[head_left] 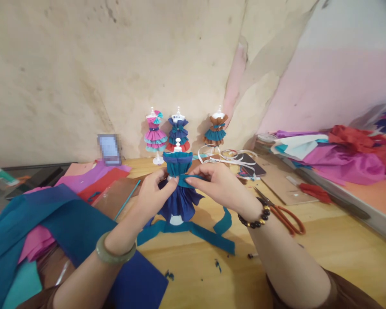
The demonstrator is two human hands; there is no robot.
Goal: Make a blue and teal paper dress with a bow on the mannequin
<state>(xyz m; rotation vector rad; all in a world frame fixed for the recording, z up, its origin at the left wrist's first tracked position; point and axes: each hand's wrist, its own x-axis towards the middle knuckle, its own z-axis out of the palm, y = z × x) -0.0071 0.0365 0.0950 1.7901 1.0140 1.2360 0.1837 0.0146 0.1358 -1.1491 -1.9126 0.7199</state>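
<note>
A small white dress form [178, 144] stands upright on the wooden table in front of me, wearing a teal pleated top [177, 166] and a dark blue ruffled skirt [181, 205]. At its waist lies a narrow teal crepe paper strip [187, 182]. My left hand [157, 185] is closed at the left of the waist, its thumb pressing the strip against the dress. On the other side, my right hand [219, 182] pinches the strip between thumb and fingers. Around the form's base a longer teal strip [199, 234] lies loose on the table.
Three dressed forms, one pink [155, 134], one navy [178, 127] and one brown [216, 131], stand by the wall. Orange-handled scissors [286, 216] lie right. Crepe paper sheets [67, 214] pile up left, near a phone [109, 149]. A white ribbon [234, 158] lies behind my right hand.
</note>
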